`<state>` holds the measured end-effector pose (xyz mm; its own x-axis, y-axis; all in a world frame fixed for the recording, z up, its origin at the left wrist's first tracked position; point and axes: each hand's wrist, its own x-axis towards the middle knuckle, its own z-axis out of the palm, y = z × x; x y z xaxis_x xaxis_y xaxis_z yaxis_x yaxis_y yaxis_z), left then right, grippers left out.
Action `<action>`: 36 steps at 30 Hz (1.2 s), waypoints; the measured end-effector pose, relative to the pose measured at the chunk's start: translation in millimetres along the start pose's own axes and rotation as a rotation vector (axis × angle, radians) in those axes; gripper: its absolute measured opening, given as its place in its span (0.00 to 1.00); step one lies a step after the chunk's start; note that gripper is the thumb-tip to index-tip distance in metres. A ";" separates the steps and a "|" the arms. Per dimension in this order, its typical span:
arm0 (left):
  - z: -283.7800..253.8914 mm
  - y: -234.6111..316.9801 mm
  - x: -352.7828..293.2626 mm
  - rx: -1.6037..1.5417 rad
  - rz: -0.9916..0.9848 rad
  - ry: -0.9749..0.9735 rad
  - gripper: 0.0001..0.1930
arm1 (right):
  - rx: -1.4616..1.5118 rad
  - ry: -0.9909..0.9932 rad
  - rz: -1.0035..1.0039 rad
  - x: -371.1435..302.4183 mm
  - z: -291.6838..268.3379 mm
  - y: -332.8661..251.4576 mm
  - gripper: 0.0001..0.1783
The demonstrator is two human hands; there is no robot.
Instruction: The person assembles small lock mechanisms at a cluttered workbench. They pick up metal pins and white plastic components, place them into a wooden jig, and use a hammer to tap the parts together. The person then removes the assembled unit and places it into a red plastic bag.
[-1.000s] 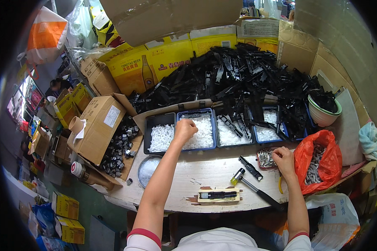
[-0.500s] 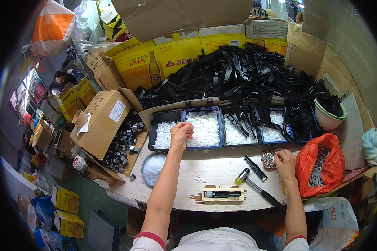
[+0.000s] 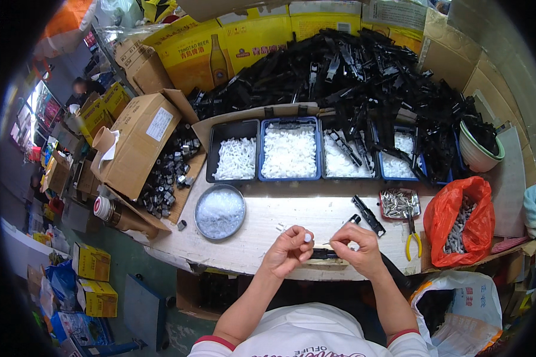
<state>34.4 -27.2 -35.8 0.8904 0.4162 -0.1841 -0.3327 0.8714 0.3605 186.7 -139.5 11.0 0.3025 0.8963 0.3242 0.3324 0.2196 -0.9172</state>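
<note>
My left hand (image 3: 287, 251) pinches a small white plastic piece (image 3: 308, 237) above the front middle of the bench. Facing it, my right hand (image 3: 358, 250) holds a thin metal pin (image 3: 323, 243) between thumb and finger, its tip pointing at the white piece. Beneath both hands lies a black plastic part (image 3: 323, 254), mostly covered; its wooden holder is largely hidden. A hammer is partly behind my right hand, with its black handle (image 3: 394, 269) showing. Farther back rests another black part (image 3: 368, 215). Metal pins fill a small red tray (image 3: 418, 205) on the right.
Several trays of white pieces (image 3: 289, 149) line the back, below a heap of black parts (image 3: 339, 77). A round dish (image 3: 242, 221) stands left. Yellow-handled pliers (image 3: 413, 244) and a red bag (image 3: 443, 235) lie right. A cardboard box (image 3: 138, 143) stands far left.
My left hand has come back from the white-piece trays and my right hand from the pin tray. Both now meet over the black part. The pliers have come into sight.
</note>
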 end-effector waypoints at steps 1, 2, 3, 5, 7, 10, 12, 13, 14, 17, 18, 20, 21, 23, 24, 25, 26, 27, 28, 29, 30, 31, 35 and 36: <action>1.0 -5.0 -6.2 -0.020 -0.001 0.008 0.04 | 0.014 -0.020 -0.001 0.4 5.3 0.6 0.02; 2.5 -7.2 -9.7 -0.035 0.002 0.008 0.04 | 0.025 -0.039 -0.011 2.4 8.6 0.1 0.02; 1.8 -8.9 -12.1 -0.032 0.004 0.030 0.04 | 0.026 -0.046 -0.007 3.5 11.1 -0.4 0.02; 0.9 -10.8 -15.3 -0.026 0.009 0.071 0.03 | 0.026 -0.060 -0.001 5.3 15.0 -0.9 0.02; 2.2 -10.3 -17.3 -0.004 0.008 0.090 0.03 | -0.006 -0.061 -0.034 7.4 18.4 0.6 0.02; 1.4 -9.7 -18.0 0.001 0.017 0.076 0.03 | -0.067 -0.073 -0.071 9.7 20.0 -0.2 0.02; -0.1 -9.5 -18.6 0.000 0.030 0.070 0.03 | -0.115 -0.090 -0.100 11.7 20.0 -1.7 0.02; -0.8 -9.7 -19.0 0.001 0.036 0.076 0.03 | -0.142 -0.100 -0.118 12.8 19.8 -2.9 0.02; -1.0 -9.7 -19.5 0.002 0.041 0.082 0.03 | -0.169 -0.109 -0.136 13.8 19.6 -3.7 0.02; -0.7 -9.8 -21.2 0.016 0.062 0.083 0.03 | -0.209 -0.125 -0.150 15.5 19.9 -3.8 0.02; 0.3 -9.4 -22.2 0.048 0.074 0.087 0.04 | -0.251 -0.131 -0.178 16.3 21.2 -4.0 0.02; 4.5 -8.2 -25.2 0.112 0.097 0.095 0.05 | -0.335 -0.143 -0.235 17.3 24.8 -4.3 0.03; 7.5 -7.8 -27.0 0.175 0.133 0.109 0.06 | -0.312 -0.144 -0.225 16.7 25.3 -2.9 0.03; 13.7 -7.5 -31.4 0.301 0.206 0.140 0.09 | -0.265 -0.150 -0.205 15.1 27.3 1.3 0.04; 15.8 -8.9 -33.5 0.343 0.234 0.143 0.10 | -0.245 -0.136 -0.188 14.6 28.2 2.7 0.04; 17.7 -11.4 -35.3 0.384 0.262 0.146 0.11 | -0.224 -0.122 -0.171 14.1 29.1 3.9 0.04; 18.3 -13.4 -36.8 0.426 0.291 0.151 0.12 | -0.202 -0.109 -0.155 14.0 30.1 4.5 0.04; 16.7 -15.2 -37.7 0.447 0.316 0.150 0.12 | -0.189 -0.084 -0.157 12.7 30.9 4.9 0.04; 13.8 -17.1 -38.2 0.468 0.341 0.149 0.12 | -0.176 -0.058 -0.158 10.1 31.9 5.3 0.04; 11.4 -18.5 -38.3 0.489 0.364 0.145 0.12 | -0.165 -0.030 -0.159 7.4 32.5 5.6 0.05; 9.7 -19.2 -38.6 0.475 0.368 0.141 0.11 | -0.160 -0.028 -0.170 4.8 33.6 6.4 0.05; 8.2 -19.6 -38.9 0.461 0.371 0.137 0.11 | -0.155 -0.026 -0.180 2.3 34.7 7.8 0.06; 8.1 -22.3 -39.6 0.455 0.384 0.125 0.11 | -0.205 -0.024 -0.249 0.6 40.5 8.1 0.07; 9.6 -23.0 -39.2 0.466 0.386 0.137 0.11 | -0.205 -0.013 -0.250 0.8 42.3 7.9 0.07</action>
<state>10.1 -66.1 -28.1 0.6747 0.7352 -0.0650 -0.4249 0.4590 0.7802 151.8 -120.7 -5.7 0.1774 0.8296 0.5294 0.5683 0.3528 -0.7433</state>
